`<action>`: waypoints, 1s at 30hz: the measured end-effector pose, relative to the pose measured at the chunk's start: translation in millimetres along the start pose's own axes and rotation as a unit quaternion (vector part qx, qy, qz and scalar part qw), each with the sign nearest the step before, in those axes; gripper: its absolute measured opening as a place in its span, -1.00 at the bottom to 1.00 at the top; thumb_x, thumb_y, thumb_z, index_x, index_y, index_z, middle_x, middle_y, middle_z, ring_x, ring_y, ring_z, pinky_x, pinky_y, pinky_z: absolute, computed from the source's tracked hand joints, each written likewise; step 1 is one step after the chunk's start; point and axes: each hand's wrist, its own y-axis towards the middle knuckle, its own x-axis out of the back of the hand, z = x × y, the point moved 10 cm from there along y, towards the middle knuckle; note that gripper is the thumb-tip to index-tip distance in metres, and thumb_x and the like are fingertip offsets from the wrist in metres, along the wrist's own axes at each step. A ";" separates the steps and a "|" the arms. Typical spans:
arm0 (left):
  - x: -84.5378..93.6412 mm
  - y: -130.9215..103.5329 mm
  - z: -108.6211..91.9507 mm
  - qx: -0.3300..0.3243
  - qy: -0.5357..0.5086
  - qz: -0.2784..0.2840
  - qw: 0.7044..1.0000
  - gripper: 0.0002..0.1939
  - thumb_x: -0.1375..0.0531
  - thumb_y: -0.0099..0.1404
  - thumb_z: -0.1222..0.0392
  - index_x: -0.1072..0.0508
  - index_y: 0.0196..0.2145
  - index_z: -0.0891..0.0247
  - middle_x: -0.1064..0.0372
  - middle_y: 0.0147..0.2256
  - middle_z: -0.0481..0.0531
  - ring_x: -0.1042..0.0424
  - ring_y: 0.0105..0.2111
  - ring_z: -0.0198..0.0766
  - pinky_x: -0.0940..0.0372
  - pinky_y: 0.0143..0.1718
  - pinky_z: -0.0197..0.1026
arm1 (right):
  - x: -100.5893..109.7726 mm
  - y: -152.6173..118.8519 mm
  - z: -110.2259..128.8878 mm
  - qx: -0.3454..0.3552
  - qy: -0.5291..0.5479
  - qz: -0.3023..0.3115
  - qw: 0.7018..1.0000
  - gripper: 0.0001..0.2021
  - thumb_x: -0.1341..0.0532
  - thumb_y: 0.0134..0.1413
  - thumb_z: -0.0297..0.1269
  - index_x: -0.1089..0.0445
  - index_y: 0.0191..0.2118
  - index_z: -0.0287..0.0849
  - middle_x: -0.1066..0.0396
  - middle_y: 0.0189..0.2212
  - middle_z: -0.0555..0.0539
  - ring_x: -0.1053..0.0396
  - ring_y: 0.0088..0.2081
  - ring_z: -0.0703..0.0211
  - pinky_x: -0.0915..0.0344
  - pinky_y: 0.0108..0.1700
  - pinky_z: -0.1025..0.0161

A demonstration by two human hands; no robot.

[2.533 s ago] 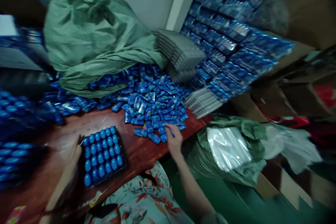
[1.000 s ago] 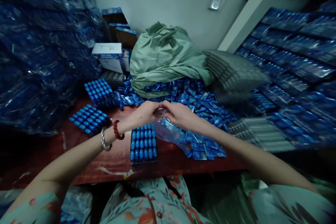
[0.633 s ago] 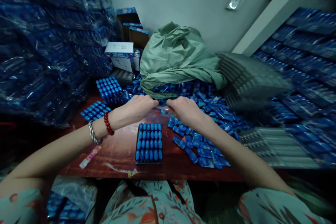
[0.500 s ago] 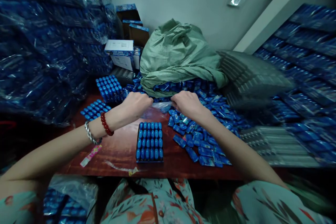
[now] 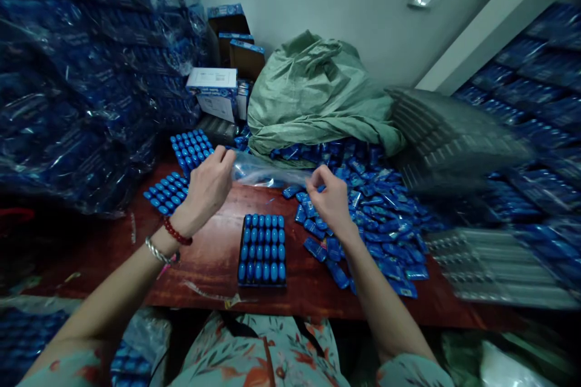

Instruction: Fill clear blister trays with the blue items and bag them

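"Along the left side, what looms largest?"

"Plastic-wrapped stacks of blue goods (image 5: 100,60). Next comes the red-brown desk (image 5: 213,266), with a green sack (image 5: 318,91) slumped at its back."

"And smaller?"

"A loose heap of blue packets (image 5: 381,211) in front of the sack and to the right. After it, a clear plastic film (image 5: 272,180), probably a bag, stretched above the desk, beyond the blue capsules (image 5: 262,251) standing in rows in a dark tray (image 5: 262,283)."

"How is the film held?"

"The left hand (image 5: 210,184) pinches one end with bunched fingertips; the right hand (image 5: 330,198) pinches the other between thumb and fingers. Neither touches the tray."

"So which step is this?"

"Spreading the film, I'd judge; whether it has a parted mouth, I can't tell."

"And the next move?"

"It calls, I think, for a light, even pull from both sides, with the film clear of the heap."
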 end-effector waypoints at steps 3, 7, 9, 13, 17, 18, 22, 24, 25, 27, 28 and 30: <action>-18.9 -32.6 5.1 0.021 -0.122 -0.054 0.991 -0.87 0.01 0.23 0.42 -0.24 -0.40 0.24 -0.19 -0.33 0.03 -0.24 -0.38 -0.27 -0.16 -0.40 -0.28 | -22.4 -33.2 -11.3 0.010 -0.055 0.010 0.998 -0.76 -0.02 0.11 -0.40 -0.27 -0.09 -0.19 -0.35 -0.38 -0.06 -0.31 -0.38 0.16 -0.22 -0.30 0.24; -67.9 -72.7 21.1 0.095 -0.255 -0.074 0.959 -0.89 -0.05 0.16 0.41 -0.20 -0.45 0.24 -0.15 -0.37 -0.01 -0.22 -0.39 -0.30 -0.17 -0.38 -0.27 | -64.8 -68.7 -40.3 -0.008 -0.086 0.086 0.993 -0.69 0.05 0.16 -0.42 -0.27 -0.02 -0.19 -0.35 -0.21 -0.20 -0.33 -0.22 0.04 -0.24 -0.21 0.17; -97.6 -87.2 31.8 0.148 -0.271 -0.065 0.949 -0.92 -0.06 0.18 0.33 -0.20 -0.45 0.23 -0.15 -0.39 -0.02 -0.22 -0.39 -0.28 -0.17 -0.37 -0.25 | -82.2 -79.9 -64.1 -0.080 -0.069 0.108 0.989 -0.77 0.02 0.13 -0.40 -0.35 -0.19 -0.18 -0.36 -0.27 -0.18 -0.33 -0.27 0.05 -0.22 -0.25 0.19; -167.7 -106.1 48.8 0.250 -0.299 0.030 0.921 -0.89 0.00 0.24 0.21 -0.21 -0.44 0.24 -0.17 -0.48 -0.04 -0.20 -0.48 -0.27 -0.12 -0.41 -0.23 | -111.0 -97.0 -94.6 -0.209 -0.015 0.093 0.973 -0.87 -0.01 0.10 -0.34 -0.29 -0.35 -0.17 -0.33 -0.48 -0.08 -0.31 -0.42 0.11 -0.16 -0.36 0.25; -207.0 -110.1 36.5 0.231 -0.340 0.094 0.907 -0.81 0.03 0.23 0.20 -0.23 -0.51 0.24 -0.22 -0.53 -0.04 -0.22 -0.49 -0.28 -0.14 -0.40 -0.25 | -137.0 -114.9 -96.7 -0.238 0.032 0.077 0.968 -0.85 0.06 0.14 -0.29 -0.21 -0.27 -0.16 -0.32 -0.50 -0.02 -0.30 -0.46 0.15 -0.13 -0.40 0.28; -211.3 -112.0 31.0 0.223 -0.351 0.103 0.904 -0.80 0.04 0.24 0.18 -0.24 -0.50 0.25 -0.23 -0.53 -0.05 -0.23 -0.49 -0.29 -0.15 -0.40 -0.25 | -141.3 -121.0 -96.2 -0.243 0.048 0.076 0.966 -0.85 0.06 0.15 -0.27 -0.19 -0.26 -0.15 -0.32 -0.48 -0.01 -0.30 -0.45 0.16 -0.14 -0.40 0.29; -213.9 -134.5 13.9 0.221 -0.380 0.126 0.889 -0.74 0.10 0.29 0.11 -0.27 -0.43 0.26 -0.28 -0.49 -0.03 -0.26 -0.47 -0.29 -0.19 -0.40 -0.25 | -143.3 -151.2 -91.5 -0.264 0.101 0.072 0.957 -0.81 0.08 0.18 -0.15 -0.16 -0.28 -0.12 -0.32 -0.44 0.00 -0.30 -0.42 0.19 -0.17 -0.38 0.30; -208.2 -152.3 11.4 0.235 -0.383 0.128 0.884 -0.71 0.12 0.30 0.08 -0.28 -0.41 0.26 -0.29 -0.46 -0.01 -0.27 -0.46 -0.27 -0.20 -0.39 -0.23 | -137.3 -167.7 -86.5 -0.275 0.114 0.073 0.952 -0.79 0.10 0.20 -0.13 -0.15 -0.28 -0.12 -0.30 -0.44 0.01 -0.29 -0.43 0.20 -0.16 -0.38 0.30; -205.0 -161.3 11.6 0.245 -0.383 0.129 0.881 -0.70 0.13 0.31 0.07 -0.28 -0.40 0.26 -0.29 -0.47 -0.01 -0.27 -0.47 -0.27 -0.20 -0.40 -0.22 | -134.1 -175.0 -83.7 -0.280 0.121 0.074 0.949 -0.79 0.11 0.20 -0.13 -0.14 -0.27 -0.12 -0.29 -0.44 0.01 -0.28 -0.44 0.20 -0.15 -0.39 0.30; -200.8 -176.6 14.1 0.271 -0.399 0.127 0.867 -0.68 0.13 0.32 0.04 -0.28 -0.40 0.26 -0.28 -0.47 -0.02 -0.26 -0.48 -0.27 -0.19 -0.41 -0.22 | -129.1 -185.8 -78.7 -0.293 0.144 0.075 0.942 -0.79 0.11 0.21 -0.13 -0.14 -0.26 -0.11 -0.27 -0.44 0.03 -0.26 -0.46 0.22 -0.13 -0.40 0.30; -201.0 -181.9 15.5 0.286 -0.419 0.124 0.853 -0.68 0.11 0.32 0.02 -0.28 -0.39 0.26 -0.28 -0.47 -0.03 -0.26 -0.47 -0.28 -0.19 -0.41 -0.23 | -127.7 -188.8 -77.6 -0.301 0.161 0.072 0.937 -0.79 0.10 0.20 -0.12 -0.14 -0.25 -0.11 -0.25 -0.44 0.04 -0.25 -0.46 0.22 -0.13 -0.39 0.30; -207.6 -187.2 17.8 0.315 -0.478 0.115 0.812 -0.70 0.05 0.29 -0.02 -0.28 -0.39 0.25 -0.26 -0.46 -0.06 -0.25 -0.45 -0.30 -0.19 -0.40 -0.26 | -129.3 -190.5 -79.6 -0.328 0.202 0.065 0.920 -0.78 0.07 0.17 -0.09 -0.14 -0.26 -0.11 -0.23 -0.46 0.05 -0.23 -0.46 0.23 -0.13 -0.39 0.31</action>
